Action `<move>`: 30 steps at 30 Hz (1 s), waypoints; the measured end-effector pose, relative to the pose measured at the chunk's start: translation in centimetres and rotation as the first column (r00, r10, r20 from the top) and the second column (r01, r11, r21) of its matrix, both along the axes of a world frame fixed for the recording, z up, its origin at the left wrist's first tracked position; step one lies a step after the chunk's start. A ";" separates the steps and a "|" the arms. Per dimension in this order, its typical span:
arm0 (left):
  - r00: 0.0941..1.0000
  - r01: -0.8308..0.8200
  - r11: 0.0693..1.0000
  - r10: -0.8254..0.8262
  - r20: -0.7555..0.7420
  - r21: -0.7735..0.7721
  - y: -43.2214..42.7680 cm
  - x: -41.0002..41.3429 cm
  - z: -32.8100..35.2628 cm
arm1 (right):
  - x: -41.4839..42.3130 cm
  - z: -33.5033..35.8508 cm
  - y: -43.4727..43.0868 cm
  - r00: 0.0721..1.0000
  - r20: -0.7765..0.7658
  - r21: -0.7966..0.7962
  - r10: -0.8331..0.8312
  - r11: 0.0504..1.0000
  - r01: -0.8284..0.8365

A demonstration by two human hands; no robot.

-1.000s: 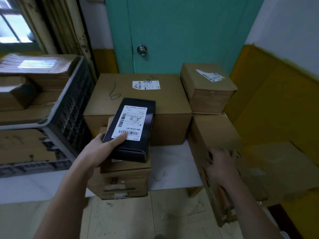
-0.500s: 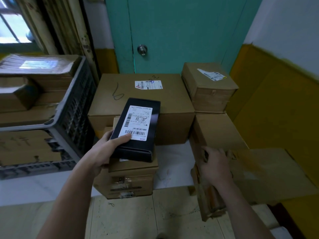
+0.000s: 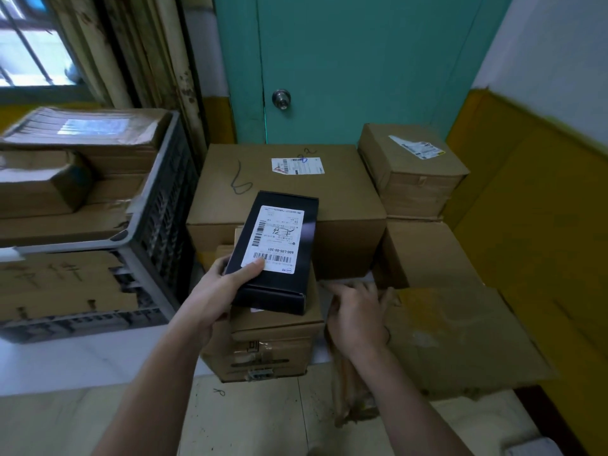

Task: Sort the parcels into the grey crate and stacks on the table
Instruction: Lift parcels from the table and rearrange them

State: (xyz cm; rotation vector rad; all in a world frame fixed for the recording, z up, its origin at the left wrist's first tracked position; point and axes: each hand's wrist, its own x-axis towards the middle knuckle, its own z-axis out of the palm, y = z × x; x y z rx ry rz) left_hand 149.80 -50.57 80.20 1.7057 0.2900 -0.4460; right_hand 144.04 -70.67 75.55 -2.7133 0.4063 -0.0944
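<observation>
My left hand [image 3: 214, 291] clamped on black rectangular box with white label [image 3: 276, 245], over small brown carton [image 3: 273, 350]. Right hand [image 3: 357, 314] on flat brown cardboard parcel [image 3: 460, 334]; blurred, can't tell grip.

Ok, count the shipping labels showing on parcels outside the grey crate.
3: one on the black box the left hand holds, one on the large carton behind it, one on the small carton at back right. Others may be hidden.

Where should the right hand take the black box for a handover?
Pinch the black box along its free right long edge, coming from the right: it is slim and flat, and the left hand holds its near-left corner.
</observation>
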 end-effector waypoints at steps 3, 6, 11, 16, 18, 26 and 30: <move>1.000 -0.002 1.000 0.002 -0.008 -0.022 0.5 -0.1 -0.2 | 0.3 0.2 1.3 0.999 -0.021 -0.053 0.045 0.998 -0.046; 0.999 0.001 0.998 -0.003 -0.037 -0.069 1.2 -0.2 -0.4 | 0.4 0.3 1.3 0.995 -0.066 -0.074 0.069 0.995 -0.074; 1.000 0.017 0.996 -0.019 -0.017 -0.087 2.5 -1.1 -0.7 | 0.3 0.0 2.0 0.989 -0.121 -0.077 0.087 0.992 -0.097; 1.000 0.016 0.996 -0.015 0.015 -0.082 3.6 -1.2 -0.9 | 0.4 0.2 2.8 0.988 -0.133 -0.060 0.085 0.994 -0.094; 1.000 0.018 0.997 -0.016 0.022 -0.076 3.8 -1.3 -1.1 | 0.4 0.4 3.0 0.990 -0.124 -0.059 0.072 0.995 -0.080; 1.000 0.008 0.994 -0.009 -0.004 -0.111 3.8 -1.0 -1.6 | 1.0 0.2 3.2 0.986 -0.165 -0.039 0.023 0.999 -0.029; 0.998 0.057 0.989 -0.060 -0.023 -0.138 3.8 -1.4 -1.1 | 1.5 0.1 3.0 0.976 -0.207 0.019 0.067 0.998 -0.064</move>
